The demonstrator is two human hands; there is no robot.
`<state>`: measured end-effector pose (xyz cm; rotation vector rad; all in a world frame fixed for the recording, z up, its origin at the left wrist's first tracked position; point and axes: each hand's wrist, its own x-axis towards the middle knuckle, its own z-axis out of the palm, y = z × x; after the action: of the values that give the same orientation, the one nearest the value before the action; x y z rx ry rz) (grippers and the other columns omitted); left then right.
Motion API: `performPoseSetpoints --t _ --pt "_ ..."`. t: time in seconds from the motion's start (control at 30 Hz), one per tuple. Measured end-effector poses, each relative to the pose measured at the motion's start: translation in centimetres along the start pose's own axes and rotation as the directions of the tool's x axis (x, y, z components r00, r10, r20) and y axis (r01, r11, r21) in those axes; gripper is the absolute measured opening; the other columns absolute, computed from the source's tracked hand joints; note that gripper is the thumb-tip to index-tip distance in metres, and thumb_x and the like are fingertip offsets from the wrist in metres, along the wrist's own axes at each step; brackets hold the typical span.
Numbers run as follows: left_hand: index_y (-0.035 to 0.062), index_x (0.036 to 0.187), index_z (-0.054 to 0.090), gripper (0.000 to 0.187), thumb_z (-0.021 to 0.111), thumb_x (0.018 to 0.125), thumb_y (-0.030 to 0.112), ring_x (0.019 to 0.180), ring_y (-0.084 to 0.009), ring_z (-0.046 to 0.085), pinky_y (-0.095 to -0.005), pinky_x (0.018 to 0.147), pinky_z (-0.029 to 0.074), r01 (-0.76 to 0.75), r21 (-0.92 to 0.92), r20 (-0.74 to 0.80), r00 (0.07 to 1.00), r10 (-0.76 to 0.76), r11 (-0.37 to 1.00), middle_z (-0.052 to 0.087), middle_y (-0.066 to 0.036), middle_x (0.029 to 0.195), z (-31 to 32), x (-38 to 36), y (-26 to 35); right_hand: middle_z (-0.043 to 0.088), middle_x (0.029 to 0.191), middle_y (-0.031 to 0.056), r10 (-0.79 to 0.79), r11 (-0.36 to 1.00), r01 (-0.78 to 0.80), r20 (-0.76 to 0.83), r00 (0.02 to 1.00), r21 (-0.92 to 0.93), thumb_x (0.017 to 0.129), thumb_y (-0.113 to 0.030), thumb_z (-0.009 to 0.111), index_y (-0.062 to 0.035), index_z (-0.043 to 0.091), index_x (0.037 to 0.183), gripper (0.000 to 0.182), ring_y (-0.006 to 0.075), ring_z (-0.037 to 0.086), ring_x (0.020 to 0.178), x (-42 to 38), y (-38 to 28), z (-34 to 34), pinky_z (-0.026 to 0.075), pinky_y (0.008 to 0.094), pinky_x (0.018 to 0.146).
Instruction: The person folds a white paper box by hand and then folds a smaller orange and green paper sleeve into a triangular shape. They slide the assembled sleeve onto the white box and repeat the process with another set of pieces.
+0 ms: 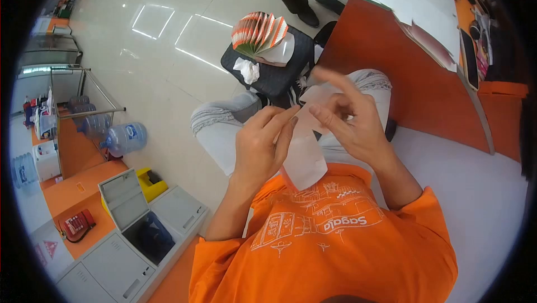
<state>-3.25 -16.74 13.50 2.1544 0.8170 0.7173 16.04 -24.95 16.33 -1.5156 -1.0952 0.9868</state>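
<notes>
Head view: a white paper sheet [306, 162] is pinched by the left hand's [258, 143] fingers; whether anything is grasped by the right hand's [358, 127] cannot be told.

The left forearm [226, 211] and right forearm [398, 183] rise from either side of the shirt [335, 247], elbows bent. Just beyond it, the left hand [262, 142] pinches, fingers bunched; the right hand [353, 123] lifts a blurred index finger [335, 81], thumb [323, 116] extended. Bent knees [215, 116] spread past the shirt.
</notes>
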Motion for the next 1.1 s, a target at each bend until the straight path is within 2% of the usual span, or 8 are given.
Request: performPoseSetpoints --t 0.1,0.17,0.3,0.4,0.47,0.53,0.7,1.1 --pt "0.0007 0.109 0.074 0.017 0.073 0.091 0.001 0.072 -0.0267 0.068 -0.0344 0.061 0.053 -0.008 -0.059 -0.101 0.995 0.002 0.998 0.069 -0.013 0.087 0.0 -0.2 0.0 0.069 0.089 0.0088 -0.147 0.954 0.136 0.024 0.989 0.267 0.097 -0.011 0.074 0.0033 0.07 0.122 0.029 0.0102 0.065 0.076 0.0 2.5 0.4 0.05 0.0237 0.063" --pt "0.0002 0.1 0.072 0.006 0.072 0.095 0.002 0.07 -0.0106 0.061 -0.0244 0.059 0.046 0.163 -0.21 -0.109 0.976 -0.189 0.964 0.069 -0.005 0.083 -0.6 -0.3 0.7 0.071 0.091 0.009 -0.054 0.939 0.06 -0.025 0.998 0.34 0.097 -0.009 0.073 0.0039 0.072 0.117 0.024 0.0109 0.067 0.079 -0.6 2.3 1.3 0.053 0.0239 0.068" --pt "-0.0004 0.097 0.069 0.006 0.073 0.094 0.002 0.068 -0.0098 0.059 -0.0244 0.054 0.044 0.067 -0.239 -0.124 0.987 -0.099 0.969 0.067 -0.006 0.083 0.9 -0.8 -0.1 0.073 0.096 0.0093 -0.106 0.952 0.151 -0.18 0.978 0.264 0.095 -0.002 0.073 0.0037 0.073 0.114 0.019 0.0112 0.069 0.081 -0.5 3.5 2.5 0.054 0.0248 0.073" --pt "-0.0005 0.095 0.065 0.008 0.072 0.096 0.003 0.07 -0.0062 0.055 -0.0216 0.056 0.041 0.171 -0.551 -0.084 0.962 -0.259 0.816 0.062 -0.003 0.085 1.6 -1.0 0.0 0.074 0.102 0.0095 -0.122 0.991 0.129 -0.159 0.98 0.038 0.094 -0.002 0.075 0.0035 0.072 0.113 0.02 0.0104 0.068 0.084 -1.0 2.9 2.1 0.054 0.0239 0.074" --pt "-0.0004 0.101 0.063 0.008 0.07 0.099 0.004 0.091 -0.0081 0.055 -0.023 0.08 0.045 0.288 -0.664 0.042 0.936 -0.351 0.69 0.061 -0.002 0.101 1.9 -1.1 0.9 0.073 0.103 0.0086 -0.14 0.987 0.154 -0.239 0.961 0.043 0.094 -0.001 0.075 0.0032 0.072 0.113 0.02 0.0103 0.068 0.086 -1.3 3.8 2.4 0.054 0.0233 0.073" --pt "-0.0007 0.101 0.063 0.009 0.07 0.099 0.004 0.091 -0.0083 0.055 -0.0234 0.082 0.045 0.277 -0.671 0.026 0.936 -0.352 0.687 0.061 -0.002 0.101 2.5 -1.2 0.8 0.072 0.105 0.0078 -0.165 0.981 0.187 -0.314 0.935 0.042 0.093 0.0 0.075 0.0028 0.072 0.112 0.019 0.0102 0.068 0.087 -1.3 4.8 2.4 0.053 0.0227 0.073" --pt "-0.0011 0.102 0.064 0.01 0.071 0.098 0.004 0.092 -0.0086 0.056 -0.0238 0.085 0.045 0.252 -0.775 0.009 0.921 -0.389 0.58 0.062 -0.002 0.102 3.4 -0.8 1.8 0.07 0.108 0.0097 -0.066 0.926 0.127 -0.179 0.982 0.355 0.095 0.009 0.065 0.0063 0.071 0.119 0.025 0.0124 0.069 0.094 -2.2 4.7 1.1 0.056 0.0243 0.082" --pt "-0.0029 0.105 0.067 0.01 0.072 0.099 0.003 0.088 -0.0058 0.062 -0.0206 0.08 0.049 0.284 -0.832 0.027 0.88 -0.475 0.478 0.065 -0.001 0.103 3.6 -1.0 1.9 0.068 0.112 0.0105 -0.007 0.885 0.065 -0.126 0.992 0.462 0.094 0.009 0.068 0.0076 0.071 0.117 0.022 0.0138 0.068 0.095 -2.4 4.5 0.7 0.057 0.027 0.088"
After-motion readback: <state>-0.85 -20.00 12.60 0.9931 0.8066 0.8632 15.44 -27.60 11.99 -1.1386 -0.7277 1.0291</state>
